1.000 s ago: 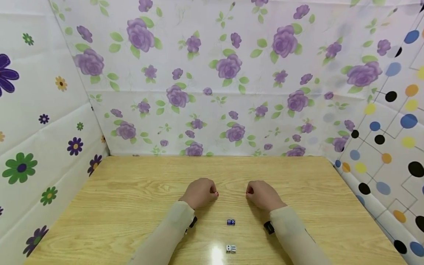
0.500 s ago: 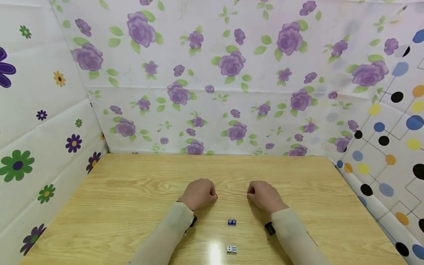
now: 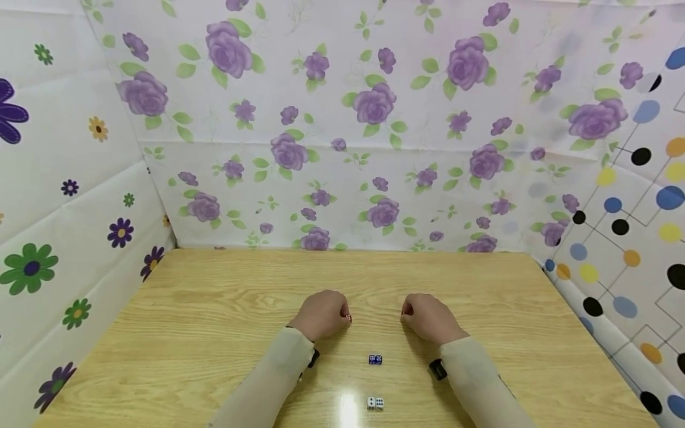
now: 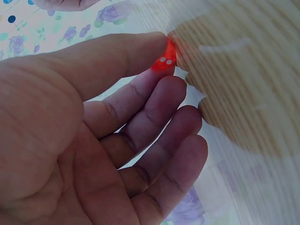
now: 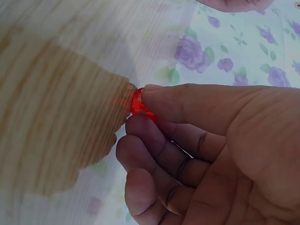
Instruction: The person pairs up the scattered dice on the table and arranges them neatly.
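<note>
My left hand (image 3: 322, 315) pinches a red die with white pips (image 4: 165, 60) between thumb and forefinger, close over the wooden table. The other fingers curl loosely below the thumb in the left wrist view. Opposite it, my right hand (image 3: 430, 318) pinches a second red die (image 5: 140, 105) the same way, its face partly covered by the thumb. A gap of bare wood separates the two hands. Nearer me, between the forearms, two blue dice (image 3: 376, 359) lie side by side. Closer still is a pair of white dice (image 3: 375, 403) with black pips, also side by side.
The light wooden table (image 3: 214, 279) ends at a back cloth with purple roses (image 3: 342, 142). A flowered cloth (image 3: 48, 226) hangs on the left, a dotted cloth (image 3: 631, 238) on the right. A dark wrist device (image 3: 438, 370) sits under the right sleeve.
The view has shifted slightly. Both hands stay nearly in place, still pinching the red dice; the left die shows slightly lower in the head view. The blue and white dice have not moved.
</note>
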A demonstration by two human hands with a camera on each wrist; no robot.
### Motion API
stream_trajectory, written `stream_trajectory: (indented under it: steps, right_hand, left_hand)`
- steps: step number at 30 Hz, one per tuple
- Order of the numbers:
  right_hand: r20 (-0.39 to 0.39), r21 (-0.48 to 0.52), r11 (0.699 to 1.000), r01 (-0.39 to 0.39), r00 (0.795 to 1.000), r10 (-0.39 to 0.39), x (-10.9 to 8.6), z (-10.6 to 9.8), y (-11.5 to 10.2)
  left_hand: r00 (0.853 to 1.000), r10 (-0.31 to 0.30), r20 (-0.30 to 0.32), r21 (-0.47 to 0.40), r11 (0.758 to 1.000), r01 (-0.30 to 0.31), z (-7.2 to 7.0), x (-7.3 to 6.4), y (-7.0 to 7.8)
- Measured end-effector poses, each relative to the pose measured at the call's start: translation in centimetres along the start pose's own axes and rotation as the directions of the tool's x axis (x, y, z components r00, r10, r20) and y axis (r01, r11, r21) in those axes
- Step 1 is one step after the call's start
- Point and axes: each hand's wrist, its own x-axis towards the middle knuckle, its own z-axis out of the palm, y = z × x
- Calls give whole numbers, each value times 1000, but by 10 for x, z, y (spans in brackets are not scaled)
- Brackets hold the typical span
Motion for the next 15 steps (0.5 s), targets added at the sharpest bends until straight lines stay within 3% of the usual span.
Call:
stream_trajectory:
  steps: [15]
  right_hand:
    - [50, 1, 1000, 21, 999, -21, -2, 0, -4]
  left_hand:
    - [999, 35, 16, 6, 999, -35, 1, -1, 5]
